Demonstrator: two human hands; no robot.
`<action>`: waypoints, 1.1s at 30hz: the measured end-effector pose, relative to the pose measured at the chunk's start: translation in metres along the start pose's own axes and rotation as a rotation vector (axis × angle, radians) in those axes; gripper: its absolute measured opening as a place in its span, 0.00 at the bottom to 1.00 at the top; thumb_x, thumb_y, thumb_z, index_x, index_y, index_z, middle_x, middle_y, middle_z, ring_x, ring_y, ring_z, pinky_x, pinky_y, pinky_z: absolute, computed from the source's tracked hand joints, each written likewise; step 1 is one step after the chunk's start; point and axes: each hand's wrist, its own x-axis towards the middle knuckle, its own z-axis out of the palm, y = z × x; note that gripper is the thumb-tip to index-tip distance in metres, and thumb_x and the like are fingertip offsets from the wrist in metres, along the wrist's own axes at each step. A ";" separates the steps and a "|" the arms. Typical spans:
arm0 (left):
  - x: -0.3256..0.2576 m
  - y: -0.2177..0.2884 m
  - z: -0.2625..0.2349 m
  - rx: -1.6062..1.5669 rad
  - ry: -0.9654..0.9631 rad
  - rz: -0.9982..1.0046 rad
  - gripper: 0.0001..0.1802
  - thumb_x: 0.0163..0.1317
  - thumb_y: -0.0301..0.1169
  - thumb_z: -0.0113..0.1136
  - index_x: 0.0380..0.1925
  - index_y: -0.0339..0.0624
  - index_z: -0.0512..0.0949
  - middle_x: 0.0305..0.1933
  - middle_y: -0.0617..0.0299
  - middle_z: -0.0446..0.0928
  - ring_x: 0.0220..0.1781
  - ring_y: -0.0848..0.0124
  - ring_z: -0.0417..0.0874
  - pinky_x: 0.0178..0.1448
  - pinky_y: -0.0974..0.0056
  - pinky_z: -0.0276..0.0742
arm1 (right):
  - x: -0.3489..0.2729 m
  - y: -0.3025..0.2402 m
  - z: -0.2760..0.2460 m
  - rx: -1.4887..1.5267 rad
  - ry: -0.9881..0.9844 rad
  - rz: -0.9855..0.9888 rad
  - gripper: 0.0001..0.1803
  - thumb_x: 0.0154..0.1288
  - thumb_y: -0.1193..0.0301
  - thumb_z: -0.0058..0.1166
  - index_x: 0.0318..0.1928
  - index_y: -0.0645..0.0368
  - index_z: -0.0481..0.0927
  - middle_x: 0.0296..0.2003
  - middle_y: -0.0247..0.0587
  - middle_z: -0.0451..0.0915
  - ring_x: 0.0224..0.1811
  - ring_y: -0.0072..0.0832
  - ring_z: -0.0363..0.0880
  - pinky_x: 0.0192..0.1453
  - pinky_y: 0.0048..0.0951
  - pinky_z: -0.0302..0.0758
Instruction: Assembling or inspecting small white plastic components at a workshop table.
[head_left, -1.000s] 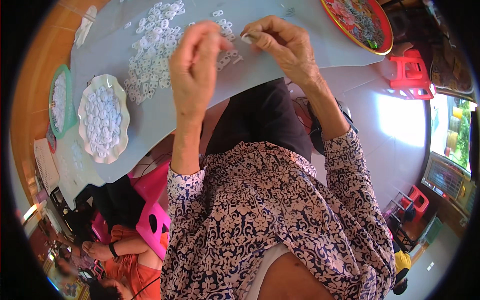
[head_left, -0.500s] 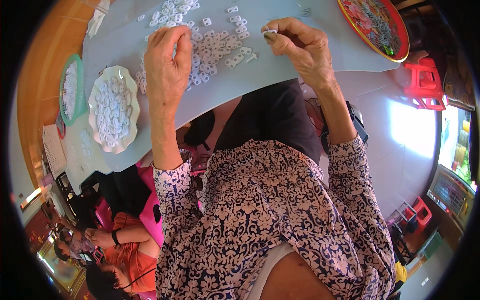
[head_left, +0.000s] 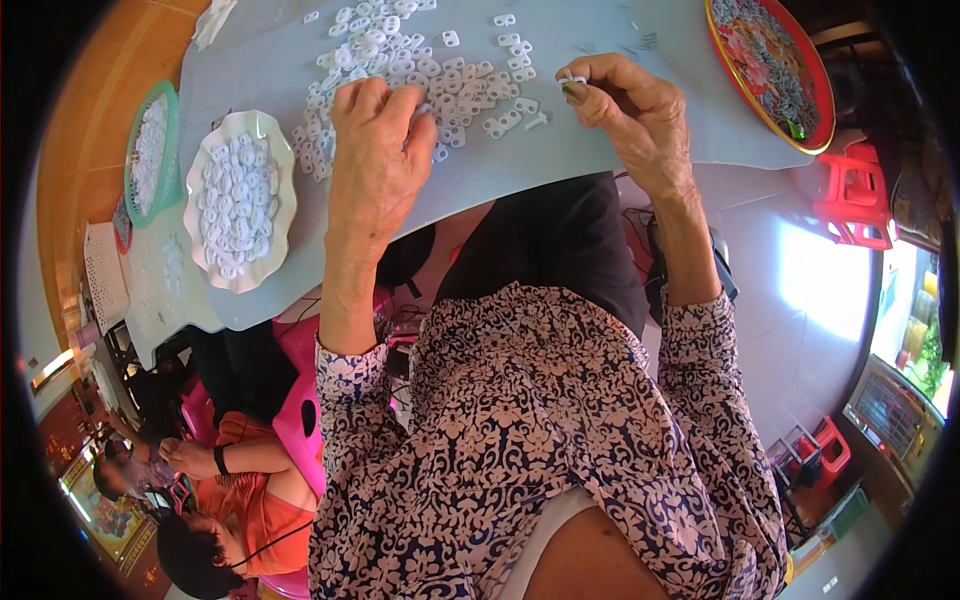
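Many small white plastic pieces with two holes (head_left: 470, 85) lie in a loose pile on the pale grey table (head_left: 450, 210). Over the near edge of this pile is my left hand (head_left: 375, 165), palm down, fingers bent, with a gap between thumb and index finger; no piece shows in it, though its palm is hidden. Farther right, raised near the table's front edge, my right hand (head_left: 645, 125) pinches a small white plastic piece (head_left: 571, 79) between thumb and index finger. A few single pieces and a white pin-like part (head_left: 537, 121) lie between the hands.
At left stand a cream scalloped dish (head_left: 285, 205) full of white pieces and a green basket (head_left: 133, 170) of small white parts. A red, gold-rimmed tray (head_left: 824, 125) with many thin metal bits is at far right. Behind it are red stools (head_left: 855, 200). Another person (head_left: 250, 480) sits at lower left.
The view has shifted, so the table appears farther right and lower. My left hand has moved slightly right over the pile, its thumb now apart from its index finger. My right hand keeps its pinch.
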 end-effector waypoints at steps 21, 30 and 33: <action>0.020 0.010 0.007 -0.282 0.277 0.055 0.07 0.56 0.24 0.58 0.36 0.39 0.78 0.29 0.60 0.76 0.31 0.68 0.76 0.39 0.67 0.72 | 0.004 -0.003 -0.008 -0.010 -0.044 -0.046 0.13 0.62 0.65 0.59 0.40 0.63 0.80 0.28 0.29 0.79 0.32 0.14 0.74 0.38 0.17 0.72; 0.026 0.044 0.018 -1.441 0.161 -0.435 0.09 0.60 0.27 0.59 0.36 0.31 0.79 0.35 0.60 0.79 0.36 0.75 0.77 0.45 0.70 0.72 | 0.004 -0.007 -0.012 0.050 -0.082 -0.016 0.11 0.63 0.69 0.58 0.40 0.63 0.79 0.28 0.28 0.78 0.31 0.12 0.72 0.36 0.16 0.71; 0.028 0.055 0.027 -1.477 0.163 -0.454 0.09 0.61 0.27 0.59 0.37 0.32 0.79 0.34 0.61 0.79 0.36 0.76 0.77 0.44 0.70 0.72 | 0.003 -0.005 -0.010 0.079 -0.096 0.004 0.10 0.63 0.70 0.57 0.40 0.64 0.79 0.28 0.30 0.79 0.30 0.12 0.73 0.36 0.15 0.72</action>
